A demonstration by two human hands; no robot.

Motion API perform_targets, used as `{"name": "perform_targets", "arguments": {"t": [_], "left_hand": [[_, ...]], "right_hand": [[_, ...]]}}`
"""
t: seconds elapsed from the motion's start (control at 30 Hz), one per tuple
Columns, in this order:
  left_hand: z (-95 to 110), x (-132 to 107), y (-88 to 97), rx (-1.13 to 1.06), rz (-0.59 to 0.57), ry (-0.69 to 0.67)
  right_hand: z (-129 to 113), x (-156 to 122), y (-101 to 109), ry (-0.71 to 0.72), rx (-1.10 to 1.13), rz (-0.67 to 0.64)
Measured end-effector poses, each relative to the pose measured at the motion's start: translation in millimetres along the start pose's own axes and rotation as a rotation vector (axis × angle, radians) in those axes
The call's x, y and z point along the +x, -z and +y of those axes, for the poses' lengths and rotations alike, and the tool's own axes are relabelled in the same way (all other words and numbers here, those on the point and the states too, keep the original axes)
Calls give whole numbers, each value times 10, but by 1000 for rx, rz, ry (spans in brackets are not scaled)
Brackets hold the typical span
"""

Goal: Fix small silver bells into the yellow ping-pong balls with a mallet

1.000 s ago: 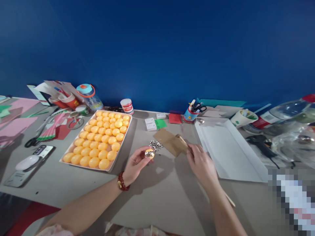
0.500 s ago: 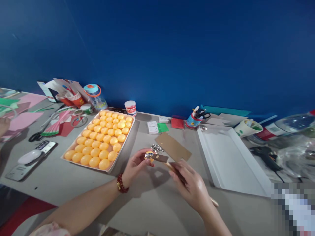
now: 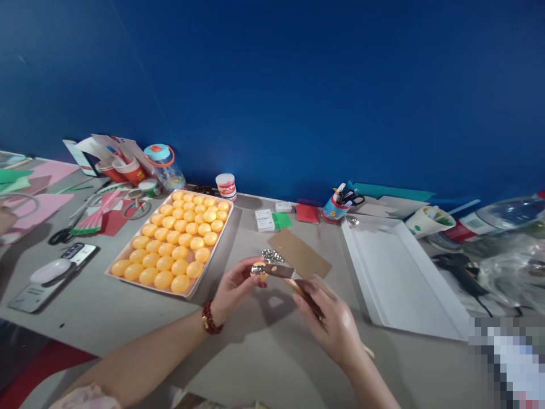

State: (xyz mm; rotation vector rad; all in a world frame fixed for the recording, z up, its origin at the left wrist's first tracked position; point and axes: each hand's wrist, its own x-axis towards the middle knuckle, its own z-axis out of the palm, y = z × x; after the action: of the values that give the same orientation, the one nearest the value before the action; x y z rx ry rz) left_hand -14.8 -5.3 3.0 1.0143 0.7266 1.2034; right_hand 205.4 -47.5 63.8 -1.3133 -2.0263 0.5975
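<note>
Pinched in the fingers of my left hand (image 3: 238, 287) is an orange ping-pong ball (image 3: 258, 276). Shiny silver studs, which look like thumbtacks, cover its upper side. My right hand (image 3: 330, 318) is wrapped round the wooden handle of a small hammer (image 3: 279, 271). The dark metal head reaches across to the studs on the ball; whether it touches them I cannot tell. Just behind the ball lies a heap of silver thumbtacks (image 3: 272, 256). A brown cardboard piece (image 3: 300, 253) lies behind the hammer.
Left of my hands stands a shallow box (image 3: 190, 296) of orange balls. A white tray (image 3: 404, 284) lies at right, with a black glue gun (image 3: 460, 278) beyond it. Small white boxes (image 3: 264, 221) and a pen cup (image 3: 335, 210) stand behind. Another person's hand (image 3: 6, 218) shows at far left.
The hammer's head has shifted very slightly up, away from me. My left hand and the ball stay nearly still. The other person's hand at far left has moved a little.
</note>
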Motion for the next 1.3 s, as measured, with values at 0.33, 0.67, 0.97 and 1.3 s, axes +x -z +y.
{"name": "perform_targets", "arguments": {"t": [0.33,0.67,0.97,1.3], "left_hand": [[-22,7,20,2,-11,5],[-26,-5,26,-26,-16,9],[8,-3,-1,-37,-4,10],[38,-5,1,24,-28,12]], "right_hand": [[-18,9,-15,65,-39,33],[33,-9,-22,56,-1,112],[11,-3,-8,66,-10,92],[-16,-4,-73,77,-59,57]]}}
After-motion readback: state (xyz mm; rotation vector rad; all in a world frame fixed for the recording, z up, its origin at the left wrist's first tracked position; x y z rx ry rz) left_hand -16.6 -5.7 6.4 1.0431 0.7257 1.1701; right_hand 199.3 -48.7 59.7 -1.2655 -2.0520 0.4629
